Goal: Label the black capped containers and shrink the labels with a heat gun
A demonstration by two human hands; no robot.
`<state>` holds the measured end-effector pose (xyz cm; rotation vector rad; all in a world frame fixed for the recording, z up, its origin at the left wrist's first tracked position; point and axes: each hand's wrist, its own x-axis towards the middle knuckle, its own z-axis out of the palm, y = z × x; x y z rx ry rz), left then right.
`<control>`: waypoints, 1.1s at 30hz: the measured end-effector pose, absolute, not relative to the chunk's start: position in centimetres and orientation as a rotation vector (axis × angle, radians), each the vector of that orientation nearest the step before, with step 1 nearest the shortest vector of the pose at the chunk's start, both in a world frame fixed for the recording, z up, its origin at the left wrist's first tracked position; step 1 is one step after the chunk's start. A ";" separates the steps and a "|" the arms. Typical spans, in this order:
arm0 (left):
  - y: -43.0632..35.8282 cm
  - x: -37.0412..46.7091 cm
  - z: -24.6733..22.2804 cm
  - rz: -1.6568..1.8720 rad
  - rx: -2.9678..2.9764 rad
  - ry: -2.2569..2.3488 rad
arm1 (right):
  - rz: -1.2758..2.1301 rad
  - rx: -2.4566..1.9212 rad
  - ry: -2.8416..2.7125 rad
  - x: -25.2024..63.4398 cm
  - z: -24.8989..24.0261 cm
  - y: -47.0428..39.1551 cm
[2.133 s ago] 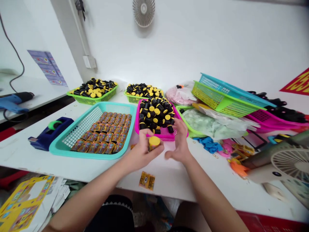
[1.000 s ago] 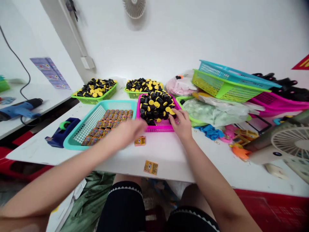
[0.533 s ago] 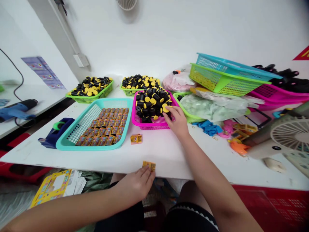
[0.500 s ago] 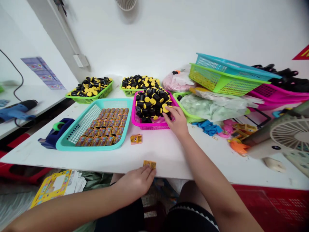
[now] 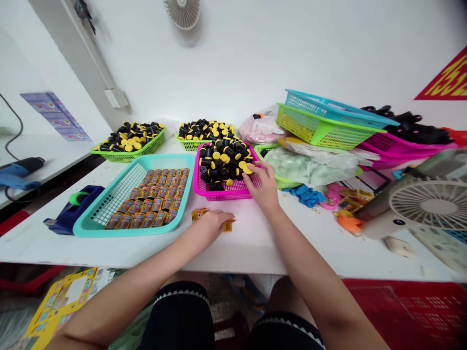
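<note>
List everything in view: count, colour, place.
Table: one, white, centre
Wide basket: one, turquoise, table left
Wrapped cylinders: many, orange, in wide basket
Middle basket: one, magenta, table centre
Capped cylinders: many, black-yellow, middle and back baskets
Back baskets: two, green, behind
Low basket: one, green, beside middle basket
Stacked baskets: two, blue over green, back right
Far basket: one, magenta, far right
Plastic bags: at least two, translucent, back right
Tape dispenser: one, blue, table left
Heat gun: one, blue, far left
Fans: two, pale, wall and right
Loose bits: several, mixed, table right
Slips: at least two, orange, front centre
Left grip: one, bare, over slips
Right grip: one, bare, at capped cylinders
</note>
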<state>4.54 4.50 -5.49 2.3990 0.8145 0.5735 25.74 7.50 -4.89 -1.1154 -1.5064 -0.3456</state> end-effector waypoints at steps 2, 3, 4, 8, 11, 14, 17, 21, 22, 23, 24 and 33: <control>4.3 5.1 -3.9 0.675 2.434 0.746 | -0.295 -1.093 -1.487 25.4 -4.8 7.2; 4.4 5.4 -3.1 0.727 2.407 0.706 | -0.255 -1.075 -1.476 25.2 -4.8 7.1; 4.5 5.7 -2.3 0.784 2.369 0.668 | -0.207 -1.053 -1.458 25.0 -4.9 7.0; 5.8 6.5 -1.1 0.983 2.119 0.756 | 0.023 -0.944 -1.333 24.1 -5.3 6.7; 6.8 6.5 -2.3 1.064 1.906 0.944 | 0.178 -0.886 -1.223 23.7 -5.1 6.5; 7.0 6.1 -3.8 1.069 1.848 0.930 | 0.292 -0.882 -1.101 23.4 -4.3 6.1; 6.7 5.9 -4.5 1.039 1.887 0.907 | 0.370 -0.906 -1.080 23.2 -3.4 5.5; 6.5 5.9 -4.5 0.984 1.975 0.958 | 0.449 -0.921 -1.139 23.0 -3.3 5.2; 6.5 5.9 -4.5 0.986 1.987 0.968 | 0.457 -0.915 -1.156 23.0 -3.4 5.2; 6.6 5.8 -4.6 1.000 1.990 0.969 | 0.460 -0.907 -1.177 22.9 -3.6 5.2; 6.7 5.8 -4.7 1.024 1.986 0.959 | 0.459 -0.901 -1.199 22.9 -3.8 5.2; 6.8 5.7 -5.2 1.230 1.685 0.726 | 0.402 -0.890 -1.399 23.2 -3.8 5.2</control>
